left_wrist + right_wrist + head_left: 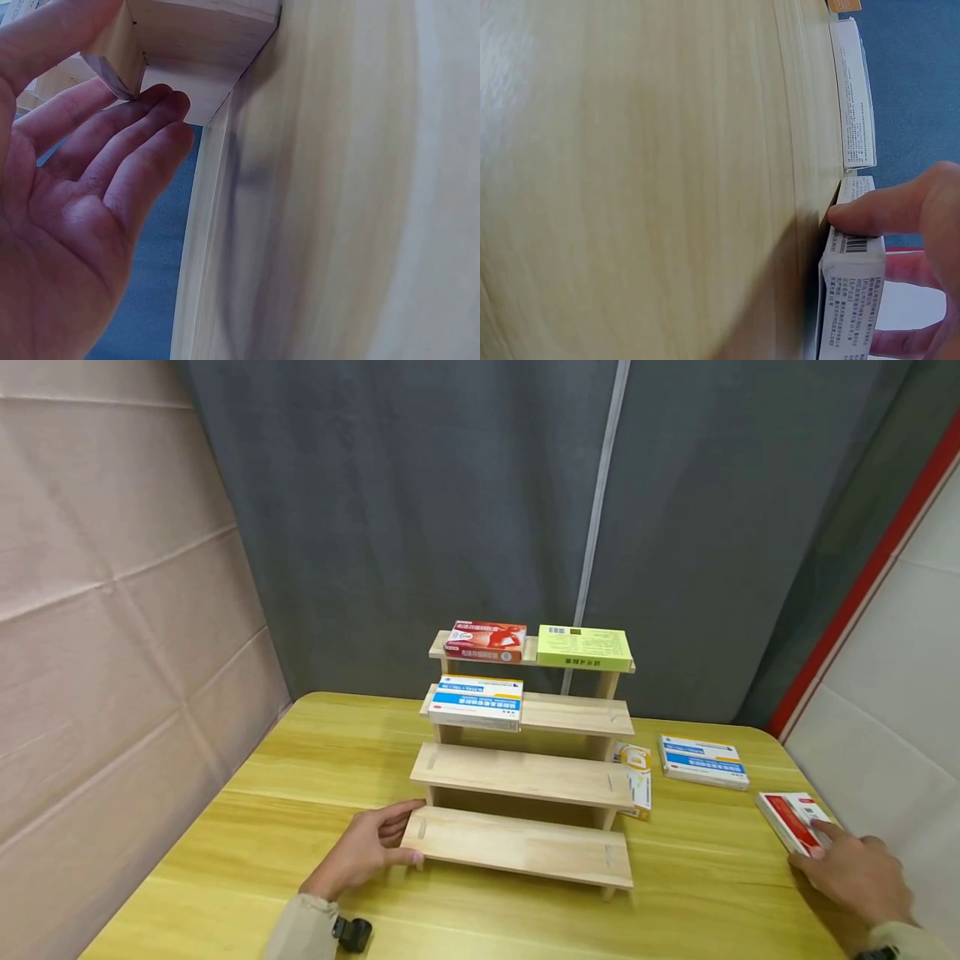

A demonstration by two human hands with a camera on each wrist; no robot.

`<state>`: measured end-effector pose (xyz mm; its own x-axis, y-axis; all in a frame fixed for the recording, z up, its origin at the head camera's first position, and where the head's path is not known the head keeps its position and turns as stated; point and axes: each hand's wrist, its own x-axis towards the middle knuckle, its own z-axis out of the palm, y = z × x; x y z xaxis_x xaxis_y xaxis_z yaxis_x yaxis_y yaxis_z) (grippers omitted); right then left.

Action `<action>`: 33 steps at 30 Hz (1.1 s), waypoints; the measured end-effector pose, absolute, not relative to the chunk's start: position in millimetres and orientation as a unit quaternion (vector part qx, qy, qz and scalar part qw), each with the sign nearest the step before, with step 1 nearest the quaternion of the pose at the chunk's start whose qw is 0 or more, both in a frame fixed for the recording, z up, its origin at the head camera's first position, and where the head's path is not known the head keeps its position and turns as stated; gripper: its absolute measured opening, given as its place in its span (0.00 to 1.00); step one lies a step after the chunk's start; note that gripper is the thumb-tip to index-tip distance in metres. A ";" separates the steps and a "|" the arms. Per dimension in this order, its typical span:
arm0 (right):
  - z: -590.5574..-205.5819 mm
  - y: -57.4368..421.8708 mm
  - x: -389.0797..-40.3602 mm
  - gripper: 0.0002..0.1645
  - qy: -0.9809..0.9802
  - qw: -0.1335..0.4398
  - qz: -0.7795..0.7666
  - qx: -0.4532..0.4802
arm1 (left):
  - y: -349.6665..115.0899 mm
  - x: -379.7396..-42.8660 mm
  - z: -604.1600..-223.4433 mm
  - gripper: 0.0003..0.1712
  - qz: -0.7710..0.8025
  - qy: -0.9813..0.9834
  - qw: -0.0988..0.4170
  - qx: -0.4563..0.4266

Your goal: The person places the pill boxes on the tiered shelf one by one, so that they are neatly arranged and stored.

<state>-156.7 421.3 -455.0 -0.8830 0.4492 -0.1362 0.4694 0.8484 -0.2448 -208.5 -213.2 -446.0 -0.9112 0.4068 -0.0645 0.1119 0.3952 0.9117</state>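
A stepped wooden display rack [517, 847] stands in the middle of the table, its tiers rising toward the back. My left hand [367, 852] grips the left end of its lowest board, thumb at the front edge and fingers behind. In the left wrist view, the fingers [154, 161] reach under the board end. At the far right, my right hand [862, 872] holds a red-and-white medicine box [785, 820] lying on the table. Its thumb [862, 216] presses on the box's narrow side in the right wrist view, while other fingers lie across the far face.
On the top tier sit a red box [485, 641] and a lime-green box [584, 647]. A blue-and-white box [477, 702] lies on the tier below. Another blue-and-white box [703, 762] lies right of the rack, and an orange-and-white box [637, 781] is partly hidden behind it.
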 end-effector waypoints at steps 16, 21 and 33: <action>-445.3 416.5 -159.0 0.45 0.969 0.024 -0.125 0.213 | -213.7 -209.4 -446.8 0.48 0.532 0.820 0.141 0.154; -441.7 411.8 -161.8 0.43 0.968 0.028 -0.122 0.218 | -213.6 -209.7 -447.3 0.48 0.531 0.821 0.141 0.155; -436.6 412.4 -167.4 0.41 0.980 -0.012 -0.137 0.145 | -213.7 -210.6 -448.6 0.49 0.529 0.821 0.140 0.161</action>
